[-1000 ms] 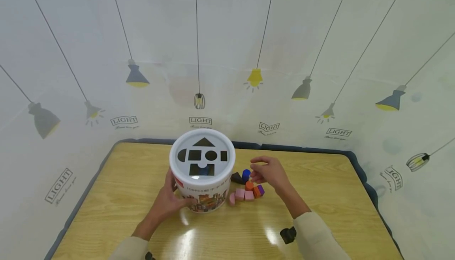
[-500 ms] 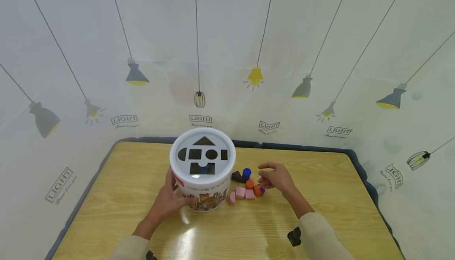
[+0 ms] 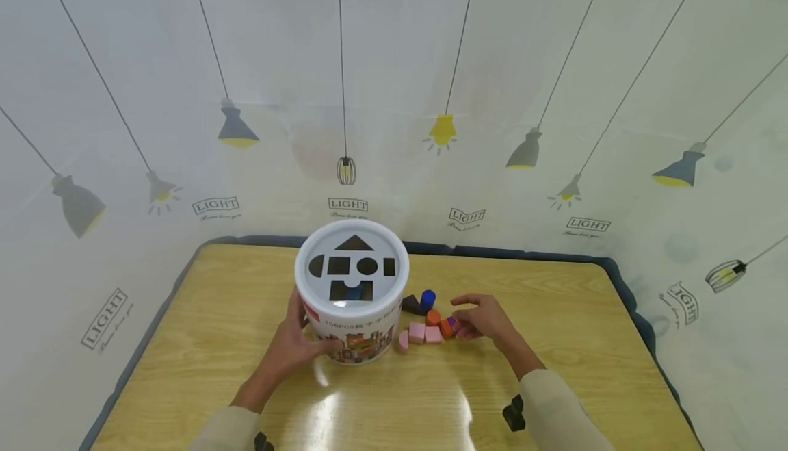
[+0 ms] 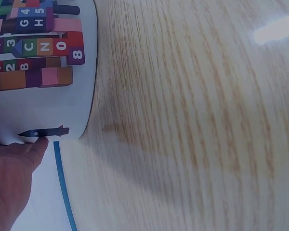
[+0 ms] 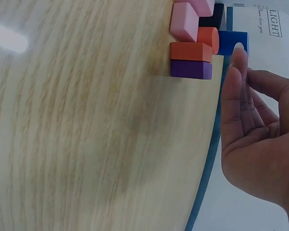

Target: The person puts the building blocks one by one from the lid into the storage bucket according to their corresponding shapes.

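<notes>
Gripping bucket (image 3: pixel 357 334): left hand (image 3: pixel 294 350) | loosely curled: right hand (image 3: pixel 485 317) (near purple block (image 5: pixel 191 69))

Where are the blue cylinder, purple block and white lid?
Blue cylinder (image 3: pixel 427 298): head view, upper part.
Purple block (image 5: pixel 191 70): right wrist view, middle of visible side.
White lid (image 3: pixel 353 267): head view, middle strip between holes.

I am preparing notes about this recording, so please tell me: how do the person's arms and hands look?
The left hand and right hand are bare, with no gloves or rings visible. The left sleeve and right sleeve are plain light beige and leave the wrists uncovered. A black object shows beside the left sleeve, another black piece beside the right; details are unclear.
</notes>
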Available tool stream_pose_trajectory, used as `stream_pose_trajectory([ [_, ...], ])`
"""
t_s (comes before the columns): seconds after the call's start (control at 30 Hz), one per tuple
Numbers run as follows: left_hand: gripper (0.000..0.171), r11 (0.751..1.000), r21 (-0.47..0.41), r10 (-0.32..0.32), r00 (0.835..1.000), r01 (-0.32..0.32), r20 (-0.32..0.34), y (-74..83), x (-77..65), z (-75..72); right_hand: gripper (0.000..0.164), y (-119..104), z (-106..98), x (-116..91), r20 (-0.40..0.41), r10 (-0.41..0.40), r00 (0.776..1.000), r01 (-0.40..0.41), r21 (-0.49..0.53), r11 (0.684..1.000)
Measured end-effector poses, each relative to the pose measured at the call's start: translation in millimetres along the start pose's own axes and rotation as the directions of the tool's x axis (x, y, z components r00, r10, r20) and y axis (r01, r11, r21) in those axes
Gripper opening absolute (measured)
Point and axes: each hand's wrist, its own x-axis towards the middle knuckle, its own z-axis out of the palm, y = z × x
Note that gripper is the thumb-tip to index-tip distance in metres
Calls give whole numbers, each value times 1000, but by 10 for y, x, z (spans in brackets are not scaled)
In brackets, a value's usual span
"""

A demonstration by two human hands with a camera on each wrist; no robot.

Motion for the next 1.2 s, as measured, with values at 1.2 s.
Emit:
stream_pose_trajectory([
  [1.2, 132, 1000, 24, -9, 1000, 9, -4, -2, -5, -2, 41, 370, 8, 45, 140, -16, 990, 7, 66, 998],
])
